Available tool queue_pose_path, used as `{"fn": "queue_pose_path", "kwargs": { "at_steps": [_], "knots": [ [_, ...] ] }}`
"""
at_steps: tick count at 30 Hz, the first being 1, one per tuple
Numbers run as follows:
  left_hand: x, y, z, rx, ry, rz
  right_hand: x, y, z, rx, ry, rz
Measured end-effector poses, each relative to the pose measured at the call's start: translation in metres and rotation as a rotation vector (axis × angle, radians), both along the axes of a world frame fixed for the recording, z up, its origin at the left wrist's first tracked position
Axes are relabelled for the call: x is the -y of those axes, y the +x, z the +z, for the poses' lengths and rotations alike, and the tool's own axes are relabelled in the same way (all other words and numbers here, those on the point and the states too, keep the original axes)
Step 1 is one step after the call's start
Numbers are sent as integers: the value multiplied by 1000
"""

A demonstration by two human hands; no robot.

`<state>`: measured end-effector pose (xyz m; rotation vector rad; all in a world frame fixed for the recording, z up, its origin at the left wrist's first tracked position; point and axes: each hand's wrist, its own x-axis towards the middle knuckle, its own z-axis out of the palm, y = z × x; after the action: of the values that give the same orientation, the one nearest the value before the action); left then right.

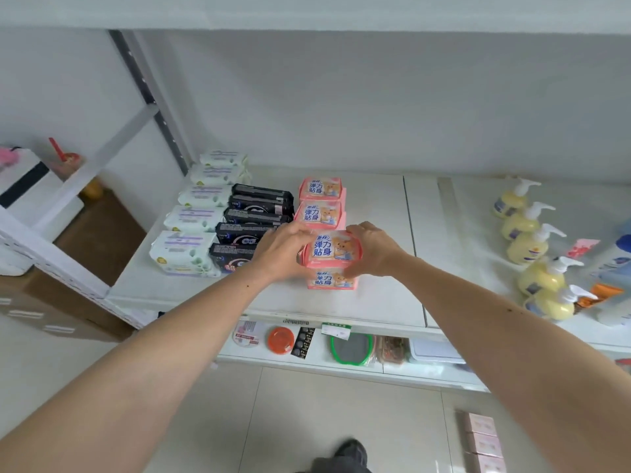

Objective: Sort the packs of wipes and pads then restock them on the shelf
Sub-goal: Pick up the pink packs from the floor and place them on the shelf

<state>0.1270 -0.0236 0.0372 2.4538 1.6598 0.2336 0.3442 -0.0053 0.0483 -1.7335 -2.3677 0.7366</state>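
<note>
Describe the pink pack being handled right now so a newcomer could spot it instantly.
On the white shelf, three columns run front to back: white wipes packs, black pad packs and pink packs on the right. The held pink pack is near the front of the pink column, gripped by the left hand and right hand. It alone sits atop another pink pack.

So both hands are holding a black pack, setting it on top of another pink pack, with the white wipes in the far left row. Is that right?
Not quite: the pack between the left hand and right hand is pink, not black. The head view shows it over another pink pack. The black packs sit in the row beside it, and the white wipes are indeed far left.
</note>
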Motion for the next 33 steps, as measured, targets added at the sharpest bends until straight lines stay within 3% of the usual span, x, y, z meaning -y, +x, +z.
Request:
{"fn": "queue_pose_path", "kwargs": {
  "at_steps": [7, 14, 28, 33],
  "knots": [
    [-35, -16, 6, -51, -115, -52, -16, -17, -17, -34, -67, -5],
    [-78, -31, 22, 94, -153, -83, -13, -33, -34, -61, -76, -87],
    [-127, -36, 2, -36, -233, -210, -1, -47, -47, -78, -13, -243],
    [-135, -28, 2, -49, -216, -267, 1, -51, -44, 8, -10, -242]
  ]
}}
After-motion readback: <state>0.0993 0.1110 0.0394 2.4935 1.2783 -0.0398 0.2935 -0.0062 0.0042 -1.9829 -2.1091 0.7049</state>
